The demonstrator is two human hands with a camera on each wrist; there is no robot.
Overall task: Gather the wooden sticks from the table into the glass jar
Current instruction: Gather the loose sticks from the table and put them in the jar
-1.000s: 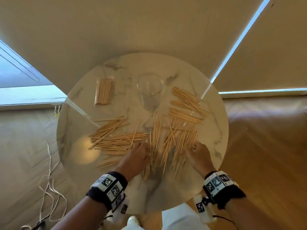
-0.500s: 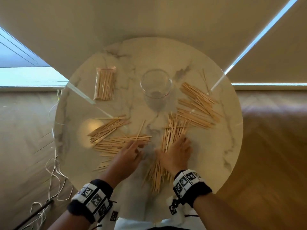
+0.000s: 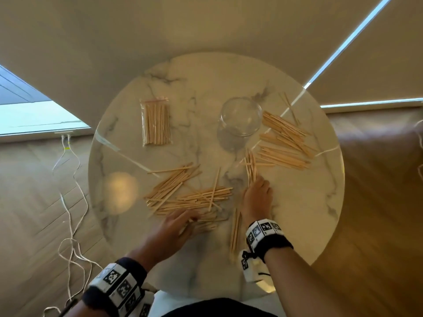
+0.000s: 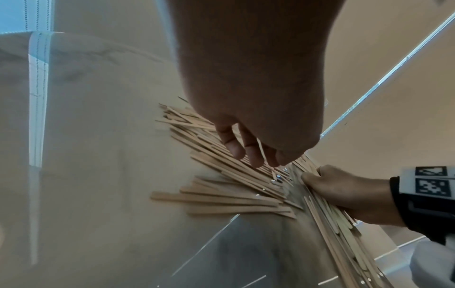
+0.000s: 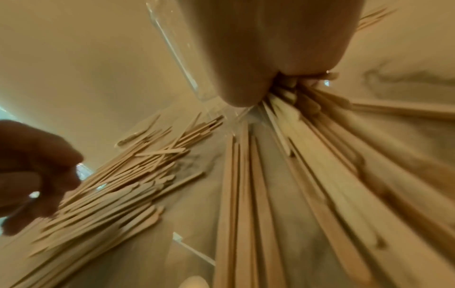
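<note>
A clear glass jar [image 3: 240,116] stands upright and empty at the table's middle back. Loose wooden sticks lie in a left pile [image 3: 183,193] and a right pile [image 3: 283,143]. My right hand [image 3: 257,191] grips a bundle of sticks [image 3: 250,168] on the table just in front of the jar; the bundle's near ends [image 3: 235,229] stick out beside my wrist. In the right wrist view the fingers [image 5: 246,87] curl round that bundle [image 5: 307,155]. My left hand [image 3: 183,221] rests with straight fingers [image 4: 251,152] on the near edge of the left pile [image 4: 221,175].
A clear bag of sticks [image 3: 156,121] lies at the back left of the round marble table [image 3: 304,202]. White cables [image 3: 71,202] trail on the floor to the left. Roller blinds hang behind the table.
My right hand swept the sticks from the right front toward the middle and closed round them as a bundle. My left hand drew back to the near edge of the left pile.
</note>
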